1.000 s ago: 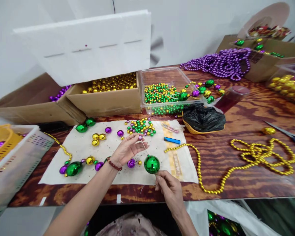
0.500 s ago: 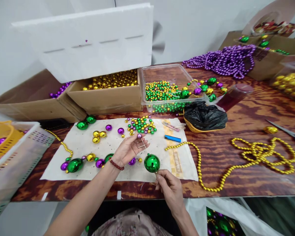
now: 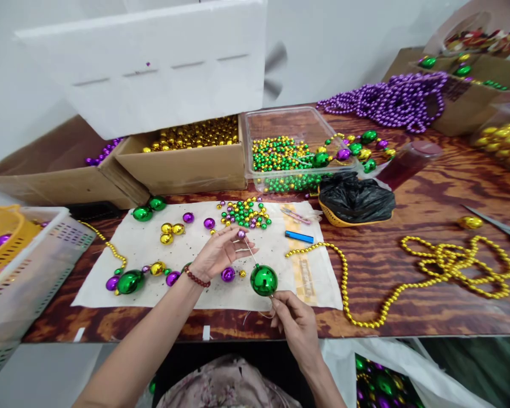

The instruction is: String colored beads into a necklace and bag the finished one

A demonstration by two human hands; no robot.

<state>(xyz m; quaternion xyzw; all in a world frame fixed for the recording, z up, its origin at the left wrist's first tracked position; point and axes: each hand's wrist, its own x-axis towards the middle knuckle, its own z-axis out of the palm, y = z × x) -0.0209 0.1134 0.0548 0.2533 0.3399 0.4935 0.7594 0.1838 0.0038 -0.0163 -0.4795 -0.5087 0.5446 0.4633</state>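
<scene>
My left hand (image 3: 218,250) pinches a small purple bead (image 3: 241,234) between thumb and finger, its other fingers stretched out. From that bead a thin pale cord (image 3: 250,250) runs down to a large shiny green ball (image 3: 264,280). Just below the ball, my right hand (image 3: 296,318) is closed on the cord, with a loose end trailing to its left. On the white cloth (image 3: 153,297) under my hands lies a strand of mixed balls, including a big green one (image 3: 130,281) and a gold one (image 3: 157,268). My left wrist partly hides that strand.
Loose small beads (image 3: 245,214) and a blue lighter (image 3: 299,237) lie on the cloth. A gold bead chain (image 3: 368,324) curls rightward near scissors (image 3: 491,224). Behind stand a cardboard box (image 3: 182,170) of gold beads, a clear plastic bin (image 3: 280,107) and a basket with a black bag (image 3: 357,198).
Both hands keep their grips, and the bead, cord and green ball stay nearly in place. The view has shifted slightly, and my left wrist sits a little further left.
</scene>
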